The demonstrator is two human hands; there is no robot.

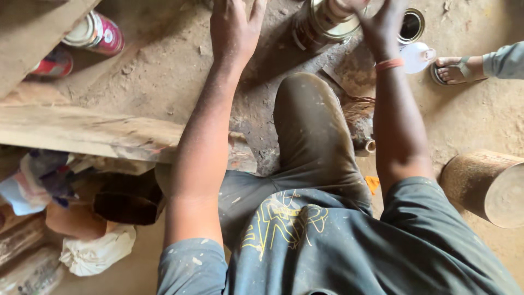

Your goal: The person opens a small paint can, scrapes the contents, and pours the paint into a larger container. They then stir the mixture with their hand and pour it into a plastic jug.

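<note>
My right hand (382, 22), with an orange band on the wrist, grips the top of a shiny metal tin (327, 24) that stands on the dirt floor at the top edge of the view. Just left of the tin, my left hand (234, 27) reaches forward with its fingers apart and holds nothing; its fingertips are cut off by the frame. Between my arms my bent knee (311, 120) is covered by dusty grey-green trousers.
An open dark tin (412, 24) and a white lid (417, 57) lie right of the held tin. Another person's sandalled foot (456, 70) is at the right edge. Red tins (95, 33) and a wooden plank (82, 131) are left, a log (486, 186) right, cloth bundles (98, 251) lower left.
</note>
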